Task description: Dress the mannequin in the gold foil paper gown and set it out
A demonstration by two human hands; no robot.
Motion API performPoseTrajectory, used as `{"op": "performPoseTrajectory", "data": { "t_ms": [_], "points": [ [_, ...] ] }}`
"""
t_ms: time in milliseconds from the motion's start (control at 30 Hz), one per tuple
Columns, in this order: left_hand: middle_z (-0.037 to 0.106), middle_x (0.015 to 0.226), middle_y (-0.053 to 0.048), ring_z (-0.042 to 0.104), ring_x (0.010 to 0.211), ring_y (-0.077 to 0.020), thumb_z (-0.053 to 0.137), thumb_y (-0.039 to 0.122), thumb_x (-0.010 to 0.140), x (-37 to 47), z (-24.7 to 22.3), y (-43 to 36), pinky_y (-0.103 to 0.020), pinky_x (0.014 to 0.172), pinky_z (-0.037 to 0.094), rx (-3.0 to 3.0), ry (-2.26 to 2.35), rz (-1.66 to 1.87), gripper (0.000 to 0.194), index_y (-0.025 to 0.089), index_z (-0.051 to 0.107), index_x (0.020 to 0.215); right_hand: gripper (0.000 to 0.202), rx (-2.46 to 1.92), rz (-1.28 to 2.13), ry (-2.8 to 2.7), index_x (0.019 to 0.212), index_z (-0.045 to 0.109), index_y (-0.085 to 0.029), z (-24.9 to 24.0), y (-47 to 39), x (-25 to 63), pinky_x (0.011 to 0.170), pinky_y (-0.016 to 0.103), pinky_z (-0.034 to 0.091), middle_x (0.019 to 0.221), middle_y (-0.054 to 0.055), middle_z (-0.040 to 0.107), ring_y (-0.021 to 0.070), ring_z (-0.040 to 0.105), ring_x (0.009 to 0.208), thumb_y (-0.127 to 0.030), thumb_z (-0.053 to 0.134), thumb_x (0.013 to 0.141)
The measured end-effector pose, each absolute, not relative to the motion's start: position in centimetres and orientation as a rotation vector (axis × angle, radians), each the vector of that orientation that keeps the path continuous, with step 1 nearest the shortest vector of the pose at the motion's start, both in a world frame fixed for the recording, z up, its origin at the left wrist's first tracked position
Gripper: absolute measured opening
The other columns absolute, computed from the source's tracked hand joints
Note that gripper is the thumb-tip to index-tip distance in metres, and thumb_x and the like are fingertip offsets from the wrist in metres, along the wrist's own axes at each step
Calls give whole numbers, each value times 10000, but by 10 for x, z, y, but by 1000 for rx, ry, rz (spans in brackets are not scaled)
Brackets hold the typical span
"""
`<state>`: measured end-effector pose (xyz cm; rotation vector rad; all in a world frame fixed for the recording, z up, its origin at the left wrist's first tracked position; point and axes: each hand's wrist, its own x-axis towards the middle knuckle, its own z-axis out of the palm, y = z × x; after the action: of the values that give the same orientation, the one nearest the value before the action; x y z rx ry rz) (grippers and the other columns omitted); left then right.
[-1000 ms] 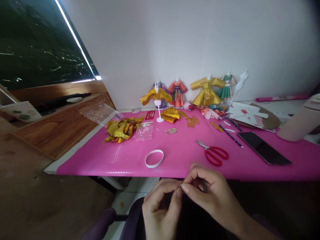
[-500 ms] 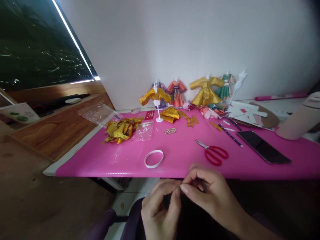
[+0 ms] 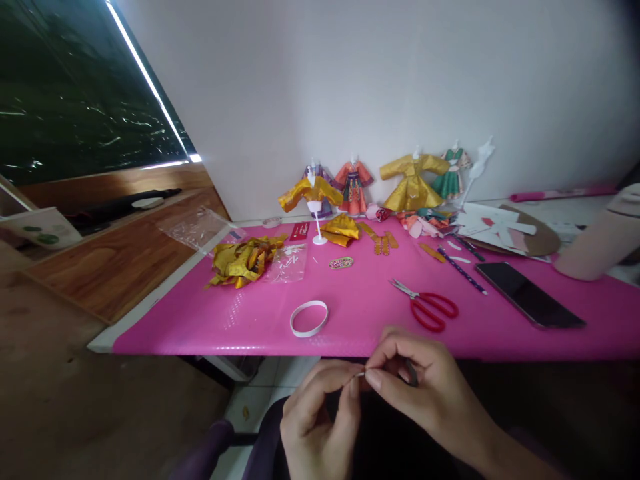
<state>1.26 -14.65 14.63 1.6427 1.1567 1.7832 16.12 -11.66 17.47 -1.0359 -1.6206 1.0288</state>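
Pink-covered desk [image 3: 360, 313], with the right hand [image 3: 425, 380] and left hand [image 3: 317, 413] at its front edge, fingertips meeting on a tiny piece [image 3: 359, 375].
On the desk near that edge lie red-handled scissors [image 3: 433, 312], beyond the right hand, and a white ring [image 3: 306, 335], beyond the left; the thin, pale piece sits between the hands, each closed on it in a pinch, partly hidden.

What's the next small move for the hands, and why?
I'd probably ease the right hand slightly away from the left hand, without loosening either pinch. The two meet closely around a thin, pale sliver of unclear material, mostly hidden between them; a little more gap would likely show how it is held.
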Motion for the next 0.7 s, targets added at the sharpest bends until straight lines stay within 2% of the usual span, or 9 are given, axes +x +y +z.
{"op": "performPoseTrajectory", "data": {
  "t_ms": [167, 400, 700],
  "points": [
    [762, 742, 18, 707, 679, -144, 668, 81, 826, 10, 146, -147, -205, 649, 570, 1560, 1174, 1729, 171, 230, 744, 792, 105, -1006, 995, -1664, 764, 701, -190, 176, -117, 162, 514, 254, 384, 657, -11, 595, 125, 502, 574, -231, 604, 763],
    [747, 729, 32, 694, 672, -122, 676, 93, 826, 10, 143, -147, -172, 649, 557, 1499, 1181, 1706, 163, 232, 735, 763, 87, -981, 973, -1704, 704, 669, -189, 176, -118, 161, 524, 249, 389, 655, -15, 592, 119, 529, 589, -212, 619, 771],
    [745, 709, -7, 694, 655, -159, 676, 119, 826, 10, 141, -149, -213, 631, 561, 1478, 1209, 1680, 137, 204, 736, 737, 102, -967, 958, -1739, 687, 639, -197, 173, -119, 161, 532, 248, 386, 667, -24, 574, 115, 520, 603, -163, 614, 780]
  ]
}}
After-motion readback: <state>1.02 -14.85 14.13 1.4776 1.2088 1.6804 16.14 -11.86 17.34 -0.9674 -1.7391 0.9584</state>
